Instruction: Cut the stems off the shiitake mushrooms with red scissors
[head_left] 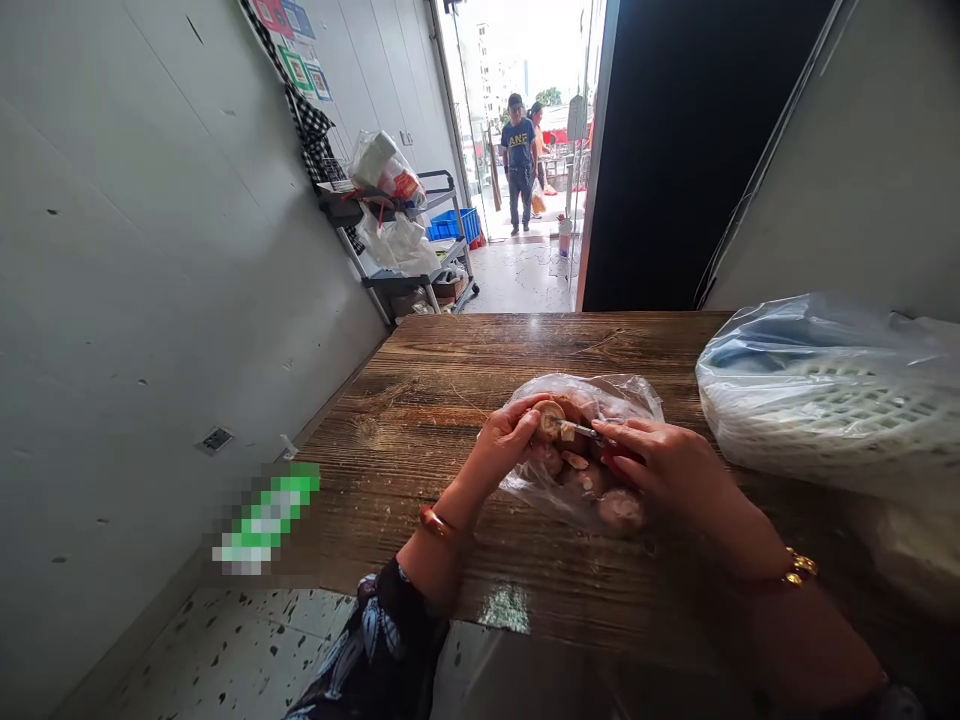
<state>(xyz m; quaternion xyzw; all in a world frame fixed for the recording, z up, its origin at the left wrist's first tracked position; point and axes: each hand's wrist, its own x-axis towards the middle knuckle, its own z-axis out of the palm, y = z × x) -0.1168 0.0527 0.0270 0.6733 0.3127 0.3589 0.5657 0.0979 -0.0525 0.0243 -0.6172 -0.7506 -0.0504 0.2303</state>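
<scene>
My left hand (514,432) grips a mushroom (550,420) by its cap, with the pale underside and stem turned towards my right. In my right hand (664,460) is a pair of scissors (616,462) with red handles, its blades against the mushroom's stem. Both hands are over a clear plastic bag (525,485) that lies spread on the wooden table. Several more brown mushrooms (621,508) and a cut stem piece (575,461) lie in the bag below my hands.
A large clear bag (817,400) with pale netted contents sits at the table's right. The wooden table (405,430) reaches towards a doorway, where two people (519,150) are. A cart (420,230) with bags stands by the left wall.
</scene>
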